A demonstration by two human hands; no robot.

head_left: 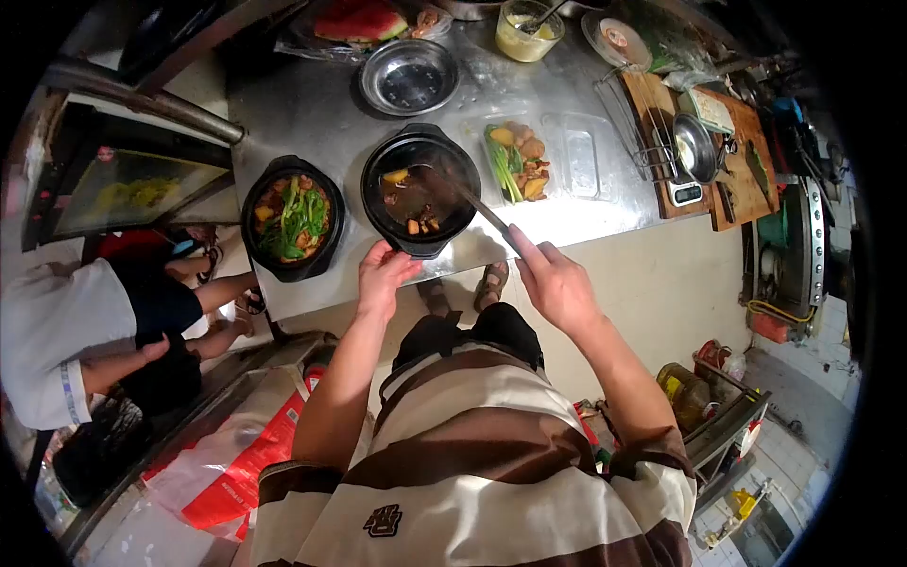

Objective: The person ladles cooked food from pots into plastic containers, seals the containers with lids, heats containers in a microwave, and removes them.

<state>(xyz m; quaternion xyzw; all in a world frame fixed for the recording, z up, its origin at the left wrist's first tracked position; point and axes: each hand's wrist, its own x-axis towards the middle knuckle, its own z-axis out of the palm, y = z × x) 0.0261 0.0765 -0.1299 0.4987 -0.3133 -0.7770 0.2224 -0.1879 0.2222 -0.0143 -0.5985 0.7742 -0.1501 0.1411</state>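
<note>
A black clay pot (376, 210) stands on the metal table, with brown sauce and a few food pieces inside. My left hand (383, 282) is closed on its near edge by the lug. In my right hand (556, 288) is a long-handled metal utensil (487, 214), which slants into the pot; its head is blurred in the sauce, so I cannot tell its shape. To the left sits a second black pot (334, 248) filled with stewed pieces and green vegetables (300, 219). On the right lies a clear container holding greens and meat pieces (520, 159).
Behind the pots are a metal bowl (409, 77), a watermelon piece (359, 19) and a tub of pale paste (527, 40). An unfilled clear compartment (581, 161), a wire rack (642, 142) and wooden boards (742, 142) are rightward. Another person (71, 312) sits at left.
</note>
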